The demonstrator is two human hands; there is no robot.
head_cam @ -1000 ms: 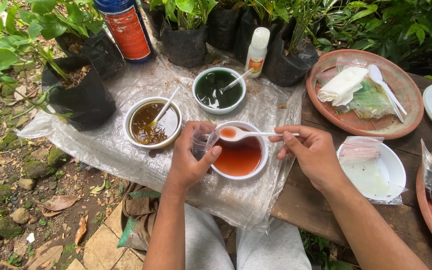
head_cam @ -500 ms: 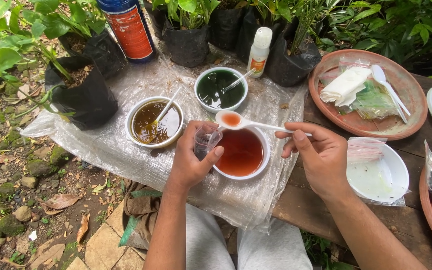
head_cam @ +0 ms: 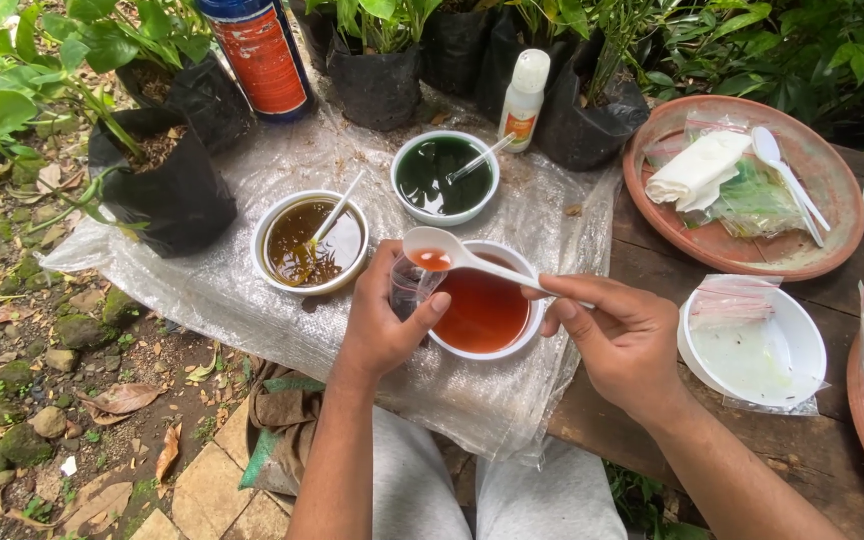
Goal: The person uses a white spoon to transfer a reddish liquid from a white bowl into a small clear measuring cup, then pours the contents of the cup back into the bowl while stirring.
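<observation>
Holding a white plastic spoon (head_cam: 457,252) with a bit of red liquid in its bowl, the right hand (head_cam: 620,335) pinches the handle between thumb and fingertips, so that grip is pressed together on the spoon. The spoon bowl hangs right over a small clear cup (head_cam: 410,288), which the left hand (head_cam: 380,325) wraps around, fingers closed on it. That cup sits at about 9 o'clock of the white bowl of red liquid (head_cam: 484,310), touching or just beside its rim, can't quite tell.

Progress-wise, I'd say it's mid-transfer: spoon is loaded and in place over the cup, nothing visibly tipped in yet, and the red bowl looks pretty full.

Out at 10 o'clock there's a bowl of brown liquid (head_cam: 310,243), at 12 o'clock a bowl of dark green liquid (head_cam: 442,176), each with its own spoon. Everything rests on clear plastic sheeting (head_cam: 202,290) over the wooden worktop (head_cam: 652,275).
</observation>
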